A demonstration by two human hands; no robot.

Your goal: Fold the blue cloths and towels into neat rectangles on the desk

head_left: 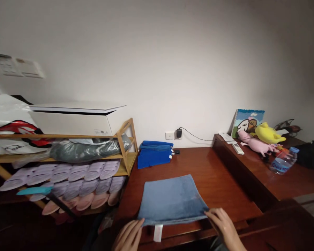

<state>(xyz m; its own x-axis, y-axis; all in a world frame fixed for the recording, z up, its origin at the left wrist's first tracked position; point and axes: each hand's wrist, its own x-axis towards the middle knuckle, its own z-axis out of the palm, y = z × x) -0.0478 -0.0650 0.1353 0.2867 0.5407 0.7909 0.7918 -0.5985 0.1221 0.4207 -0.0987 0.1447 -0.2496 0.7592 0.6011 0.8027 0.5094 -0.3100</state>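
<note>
A grey-blue cloth (171, 198), folded into a rough square, lies on the brown wooden desk (219, 184). Its white label (158, 233) hangs out at the near edge. My left hand (129, 235) pinches the near left corner between thumb and fingers. At the near right corner my right hand (221, 221) grips the cloth the same way. Farther back, against the wall, sits a stack of folded blue cloths (154, 157) with small white labels at their right side.
On the left a wooden rack (124, 150) holds a white box (73, 122), plastic-wrapped items and rows of slippers (60, 174). The raised surface at right carries a water bottle (284, 162), plush toys (269, 134) and a picture (248, 120). A black charger (179, 132) is plugged into the wall.
</note>
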